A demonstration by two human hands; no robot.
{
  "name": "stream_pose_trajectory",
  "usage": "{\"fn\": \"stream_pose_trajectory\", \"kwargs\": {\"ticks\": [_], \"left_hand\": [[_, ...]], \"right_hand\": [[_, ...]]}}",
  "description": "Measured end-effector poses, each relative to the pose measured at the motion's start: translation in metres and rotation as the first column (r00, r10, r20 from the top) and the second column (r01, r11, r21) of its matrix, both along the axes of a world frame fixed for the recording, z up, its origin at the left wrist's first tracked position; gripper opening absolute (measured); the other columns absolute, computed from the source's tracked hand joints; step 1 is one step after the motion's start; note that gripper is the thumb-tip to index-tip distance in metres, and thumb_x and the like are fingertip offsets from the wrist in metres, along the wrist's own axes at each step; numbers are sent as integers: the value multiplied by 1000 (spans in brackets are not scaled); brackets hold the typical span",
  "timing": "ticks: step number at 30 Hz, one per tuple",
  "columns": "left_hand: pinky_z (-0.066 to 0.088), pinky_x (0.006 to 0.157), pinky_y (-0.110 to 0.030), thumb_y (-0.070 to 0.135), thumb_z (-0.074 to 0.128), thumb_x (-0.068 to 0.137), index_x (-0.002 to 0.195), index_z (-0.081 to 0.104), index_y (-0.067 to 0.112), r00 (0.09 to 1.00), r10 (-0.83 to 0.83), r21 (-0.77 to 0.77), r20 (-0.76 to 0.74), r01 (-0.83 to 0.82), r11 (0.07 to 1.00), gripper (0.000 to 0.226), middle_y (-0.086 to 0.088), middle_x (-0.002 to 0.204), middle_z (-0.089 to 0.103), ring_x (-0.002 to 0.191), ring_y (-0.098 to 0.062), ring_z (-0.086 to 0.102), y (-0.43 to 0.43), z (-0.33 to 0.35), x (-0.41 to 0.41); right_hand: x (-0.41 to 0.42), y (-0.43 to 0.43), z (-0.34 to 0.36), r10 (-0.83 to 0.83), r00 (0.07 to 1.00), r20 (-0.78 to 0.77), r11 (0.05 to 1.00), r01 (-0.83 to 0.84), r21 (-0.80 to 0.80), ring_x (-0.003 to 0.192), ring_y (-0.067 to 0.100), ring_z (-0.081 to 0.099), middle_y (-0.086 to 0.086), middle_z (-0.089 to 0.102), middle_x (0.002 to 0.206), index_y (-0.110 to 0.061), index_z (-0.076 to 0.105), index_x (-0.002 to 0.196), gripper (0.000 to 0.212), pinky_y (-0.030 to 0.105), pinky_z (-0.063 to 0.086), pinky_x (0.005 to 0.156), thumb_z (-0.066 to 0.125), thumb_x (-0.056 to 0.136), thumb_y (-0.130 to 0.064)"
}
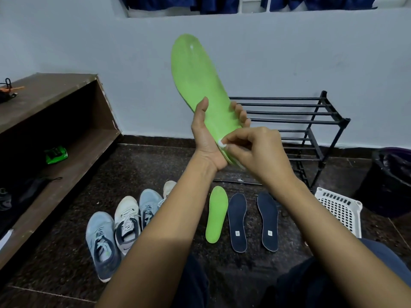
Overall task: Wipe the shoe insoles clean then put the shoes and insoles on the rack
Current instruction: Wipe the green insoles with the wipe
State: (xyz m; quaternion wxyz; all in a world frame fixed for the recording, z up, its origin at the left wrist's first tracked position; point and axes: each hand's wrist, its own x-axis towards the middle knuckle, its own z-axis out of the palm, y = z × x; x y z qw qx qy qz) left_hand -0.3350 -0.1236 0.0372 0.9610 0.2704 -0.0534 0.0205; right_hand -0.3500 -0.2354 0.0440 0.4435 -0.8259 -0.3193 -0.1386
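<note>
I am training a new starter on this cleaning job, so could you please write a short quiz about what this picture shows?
1. Not counting the raised green insole, how many insoles lie on the floor?
2. True or false: the black rack already holds shoes.
3. The right hand pinches: A) a small white bit at the raised insole's heel end; B) a shoelace; C) a basket.

Key
1. Three: one green floor insole and two navy insoles.
2. False.
3. A; the left hand grips the raised insole.
</note>
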Motion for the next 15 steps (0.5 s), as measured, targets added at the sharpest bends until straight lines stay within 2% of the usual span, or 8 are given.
{"fn": "stream_pose_trajectory", "kwargs": {"ticks": [2,5,7,9,11,13,15], "left_hand": [[48,70,-29,53,54,73,87,57,8,999,31,-21,-4,-32,999,47,-4,77,58,68,-18,58,4,0,2],[48,66,-28,54,55,73,85,57,9,997,77,-8,-33,-77,997,47,-4,74,58,65,-17,57,4,-3,4],[47,63,-26,53,55,73,84,57,9,995,89,28,-54,-88,996,45,-4,74,57,65,-16,56,-2,-6,3],[48,62,-25,53,54,75,83,56,10,994,87,60,-61,-83,995,43,-4,73,56,65,-17,56,-10,-8,3],[48,63,-25,53,53,75,82,56,11,995,85,68,-53,-82,994,44,-4,72,56,66,-17,56,-12,-6,2],[47,61,-25,55,53,73,82,55,10,995,91,42,-49,-89,995,46,-4,71,56,64,-17,54,-9,-5,2],[47,59,-25,56,55,71,83,56,8,993,100,14,-59,-99,995,50,-4,71,56,62,-17,54,-3,-4,2]], "right_hand": [[-2,1,-2,46,994,-97,998,-41,49,70,-4,62,-6,70,72,-15,77,84,9,6,42,63,75,78,-10],[-3,7,-12,-10,999,-47,993,16,119,70,-8,61,-7,70,73,-13,77,83,11,2,39,64,72,77,-5],[2,9,-17,-83,996,22,991,80,109,75,4,65,1,73,81,-11,77,85,13,8,44,69,70,77,-3],[10,9,-20,-175,978,114,983,168,68,77,19,68,7,73,83,-10,76,85,12,20,46,73,70,77,-4],[12,10,-20,-238,950,201,971,233,50,75,24,67,8,72,81,-11,75,85,11,23,44,72,70,77,-4],[8,9,-15,-181,975,131,983,175,53,72,13,67,4,73,79,-13,76,85,12,16,44,69,70,77,-6],[4,5,-9,-55,998,-36,997,56,54,65,-3,61,-3,71,73,-15,77,85,11,6,41,64,72,78,-9]]}}
